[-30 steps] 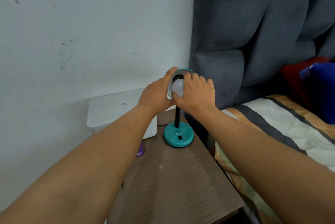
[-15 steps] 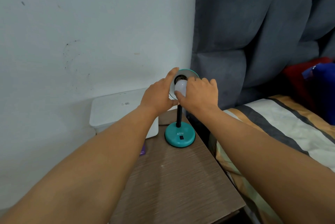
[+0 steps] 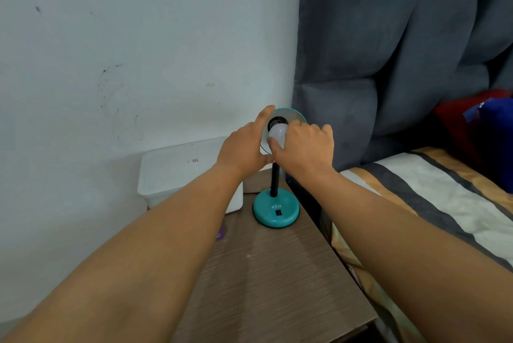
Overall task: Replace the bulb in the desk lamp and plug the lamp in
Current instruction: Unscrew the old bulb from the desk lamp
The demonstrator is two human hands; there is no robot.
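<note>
A small desk lamp with a round teal base (image 3: 276, 210) and a black stem stands at the back of a wooden bedside table (image 3: 277, 281). Its teal shade (image 3: 291, 115) is tilted towards me, showing the dark socket inside. My left hand (image 3: 244, 148) grips the shade's left rim, index finger along its top edge. My right hand (image 3: 304, 148) holds a white bulb (image 3: 278, 131) in thumb and fingers, just in front of the socket. The bulb's screw end is hidden. No cord or plug is visible.
A white lidded plastic box (image 3: 177, 173) stands against the wall, left of the lamp. A small purple item (image 3: 220, 234) lies under my left forearm. A grey padded headboard (image 3: 388, 51) and a striped bed (image 3: 433, 203) are to the right.
The bulb has come a little out from the shade, so the dark socket now shows behind it. My right hand has shifted slightly right and down with it.
</note>
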